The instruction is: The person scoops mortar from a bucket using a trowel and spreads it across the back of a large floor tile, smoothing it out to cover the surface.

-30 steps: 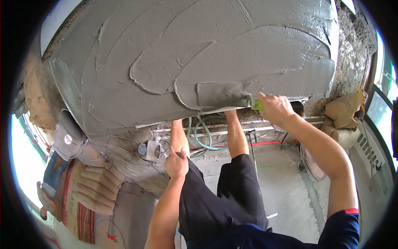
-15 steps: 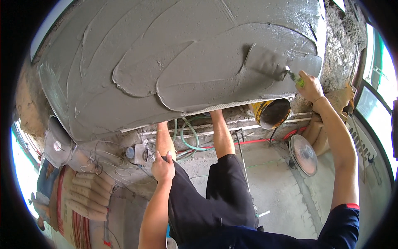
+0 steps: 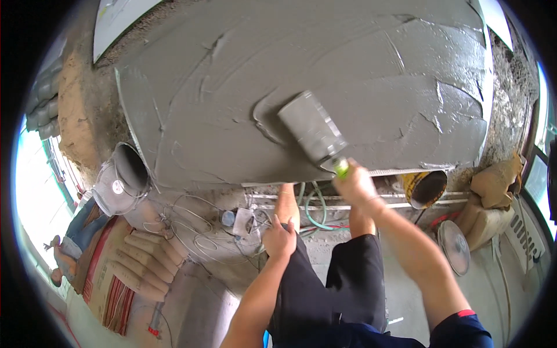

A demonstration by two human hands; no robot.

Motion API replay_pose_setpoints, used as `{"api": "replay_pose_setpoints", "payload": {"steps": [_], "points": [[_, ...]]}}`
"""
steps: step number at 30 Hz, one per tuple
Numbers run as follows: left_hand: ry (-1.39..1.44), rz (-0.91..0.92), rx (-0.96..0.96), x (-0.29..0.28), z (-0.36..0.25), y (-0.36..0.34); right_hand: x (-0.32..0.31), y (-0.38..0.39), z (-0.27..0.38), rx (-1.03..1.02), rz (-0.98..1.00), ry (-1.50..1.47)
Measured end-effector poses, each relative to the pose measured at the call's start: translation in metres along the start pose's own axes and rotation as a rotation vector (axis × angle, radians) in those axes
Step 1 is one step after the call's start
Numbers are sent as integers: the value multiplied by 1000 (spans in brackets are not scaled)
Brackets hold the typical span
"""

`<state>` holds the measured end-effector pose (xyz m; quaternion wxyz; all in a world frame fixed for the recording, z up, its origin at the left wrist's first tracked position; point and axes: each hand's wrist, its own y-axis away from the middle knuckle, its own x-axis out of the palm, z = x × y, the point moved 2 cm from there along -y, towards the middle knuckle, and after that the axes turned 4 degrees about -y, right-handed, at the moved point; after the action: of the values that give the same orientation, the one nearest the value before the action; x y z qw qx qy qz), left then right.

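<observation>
My right hand [image 3: 355, 184] grips the green handle of a wide, flat plastering trowel [image 3: 313, 126], its blade smeared grey. The blade lies against or close to a broad sheet of wet grey mortar [image 3: 220, 122], beside a curled ridge, near the sheet's near edge. Ridges and streaks cross the mortar, and the far right part shines wet. My left hand [image 3: 279, 239] rests by my left knee, fingers closed around a small dark thing that mostly stays hidden.
A yellow-rimmed bucket [image 3: 426, 189] stands under the near edge at right, close to a round fan [image 3: 454, 248] and a brown sack [image 3: 496, 184]. Another fan [image 3: 122, 181] stands at left above stacked bags [image 3: 139, 264]. Loose cables and a green hose [image 3: 316, 211] lie around my legs; another person [image 3: 72, 246] is at far left.
My right hand has brought the trowel from the right side of the mortar leftward to its middle, changing the blade's angle. The view has shifted; my left hand stays closed by my knee.
</observation>
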<state>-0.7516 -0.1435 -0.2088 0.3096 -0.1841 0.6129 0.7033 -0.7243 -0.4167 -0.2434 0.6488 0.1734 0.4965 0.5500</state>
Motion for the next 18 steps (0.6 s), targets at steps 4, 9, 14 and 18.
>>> {"api": "replay_pose_setpoints", "payload": {"steps": [4,9,14,18], "points": [[68,117,-61,-5,14,-4,105,5,84,-17,130,-37],[156,247,-60,8,38,-8,191,-8,182,-137,262,-63],[182,304,-52,13,53,-13,202,6,218,-420,513,-35],[262,182,-53,5,43,-15,161,-16,194,-405,317,148]]}}
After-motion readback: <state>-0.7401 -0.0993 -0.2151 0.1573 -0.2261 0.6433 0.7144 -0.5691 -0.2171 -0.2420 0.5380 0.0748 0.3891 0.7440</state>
